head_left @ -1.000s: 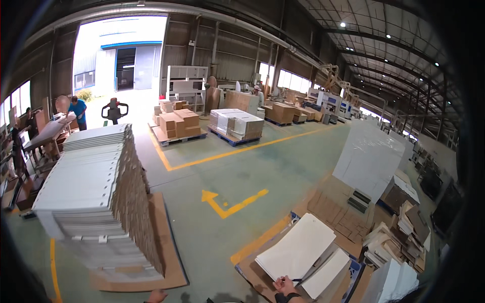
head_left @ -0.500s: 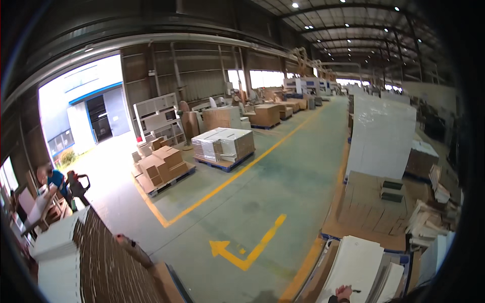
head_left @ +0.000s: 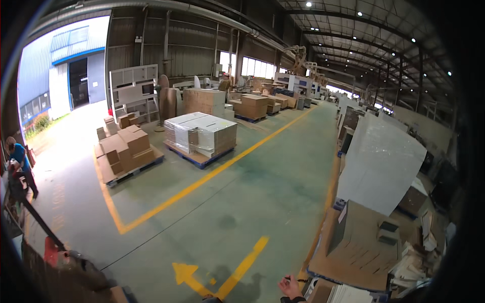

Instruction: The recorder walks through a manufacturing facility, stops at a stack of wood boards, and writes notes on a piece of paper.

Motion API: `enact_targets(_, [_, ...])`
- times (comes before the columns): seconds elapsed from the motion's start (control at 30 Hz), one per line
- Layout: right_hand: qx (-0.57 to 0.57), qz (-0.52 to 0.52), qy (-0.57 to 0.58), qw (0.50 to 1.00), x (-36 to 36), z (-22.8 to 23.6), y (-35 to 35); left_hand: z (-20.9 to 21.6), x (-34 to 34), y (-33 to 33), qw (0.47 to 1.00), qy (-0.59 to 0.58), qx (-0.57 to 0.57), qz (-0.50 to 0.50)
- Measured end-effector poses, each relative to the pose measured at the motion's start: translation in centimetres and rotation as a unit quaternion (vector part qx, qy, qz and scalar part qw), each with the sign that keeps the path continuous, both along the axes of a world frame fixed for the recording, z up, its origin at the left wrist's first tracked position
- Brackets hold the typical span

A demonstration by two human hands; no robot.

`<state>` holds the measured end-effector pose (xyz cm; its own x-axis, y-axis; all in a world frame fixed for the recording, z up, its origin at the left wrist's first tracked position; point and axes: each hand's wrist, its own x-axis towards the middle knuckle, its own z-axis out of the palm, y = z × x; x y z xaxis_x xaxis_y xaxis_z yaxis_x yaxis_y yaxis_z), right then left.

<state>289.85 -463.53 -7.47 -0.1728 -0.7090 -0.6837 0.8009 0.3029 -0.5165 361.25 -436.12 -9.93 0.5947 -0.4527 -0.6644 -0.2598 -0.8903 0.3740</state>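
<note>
My right hand point(head_left: 290, 287) is low in the view, right of centre, beside the pallet edge. Its fingers are closed round a small, slim, dark object point(head_left: 303, 280) too small to name. At the lower left my left hand point(head_left: 63, 258) shows dimly at the end of a dark sleeve, close to the red base point(head_left: 50, 251) of a pallet jack. Its fingers are too blurred to make out. The jack's long black handle bar point(head_left: 40, 220) slants up to the left.
Shrink-wrapped boxes point(head_left: 201, 132) and brown cartons point(head_left: 125, 147) stand on pallets at left. Along the right are stacked cardboard point(head_left: 361, 237) and a tall wrapped white stack point(head_left: 379, 164). A yellow arrow point(head_left: 186, 275) marks the floor. A person in blue point(head_left: 20, 160) is at far left.
The view has shifted; the pallets and arrow now appear further left. The cardboard stack at lower left has gone from view. My right hand appears further left, still closed on the dark object.
</note>
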Motion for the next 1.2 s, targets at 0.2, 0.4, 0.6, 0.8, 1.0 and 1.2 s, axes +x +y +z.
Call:
enact_targets(0.2, [0.069,-0.184,0.079,0.977,-8.8,-2.6,-3.9,0.0,-2.6,-42.4,0.988,0.045,-0.119,-0.086])
enact_targets(0.4, [0.099,-0.337,0.065,0.934,-13.0,-2.0,-11.9,6.0,-20.4,-77.3,0.920,0.021,-0.259,-0.295])
enact_targets(0.6, [0.089,-0.359,0.028,0.929,-18.9,-5.0,-32.1,2.6,-27.4,-87.4,0.866,0.016,-0.169,-0.471])
enact_targets(0.8, [-0.156,0.133,-0.636,0.744,-31.6,-10.6,-56.3,2.8,-20.0,-89.8,0.936,-0.010,0.028,-0.350])
enact_targets(1.0, [-0.124,-0.074,-0.268,0.953,-32.0,-12.9,-74.8,1.2,-17.7,-102.1,0.979,-0.049,0.032,-0.195])
enact_targets(1.2, [0.109,-0.303,-0.070,0.944,-30.7,-3.5,-91.3,-1.6,-22.4,-135.5,0.944,-0.180,-0.198,-0.191])
